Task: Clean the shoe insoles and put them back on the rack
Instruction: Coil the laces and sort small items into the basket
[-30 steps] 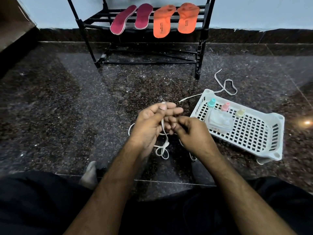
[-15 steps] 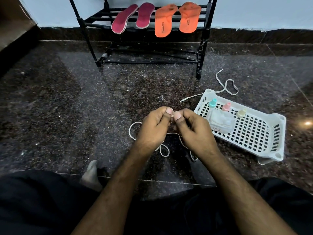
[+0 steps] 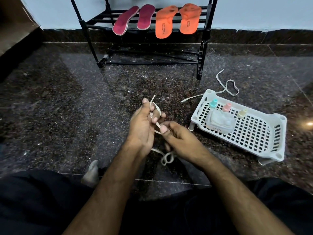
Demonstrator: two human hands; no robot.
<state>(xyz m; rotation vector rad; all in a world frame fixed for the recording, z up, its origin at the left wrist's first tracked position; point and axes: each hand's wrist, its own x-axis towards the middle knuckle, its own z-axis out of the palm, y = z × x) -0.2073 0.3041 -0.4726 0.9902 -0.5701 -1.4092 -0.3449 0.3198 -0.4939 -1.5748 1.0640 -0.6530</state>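
Hands work a white lace [image 3: 158, 110] above the dark floor [image 3: 67, 102]: left hand [image 3: 142, 128] has it looped round curled fingers, right hand [image 3: 179, 141] pinches it. Four insoles, two maroon [image 3: 133, 20] and two orange [image 3: 177, 20], lie on the rack [image 3: 94, 24] beyond. White basket [image 3: 277, 146] sits right.

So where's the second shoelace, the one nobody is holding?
In the head view the loose shoelace lies on the floor at right, just behind the white basket and right of the black rack's front leg.

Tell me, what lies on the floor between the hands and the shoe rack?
In the head view, only bare speckled floor lies between the hands' white lace and the black rack.
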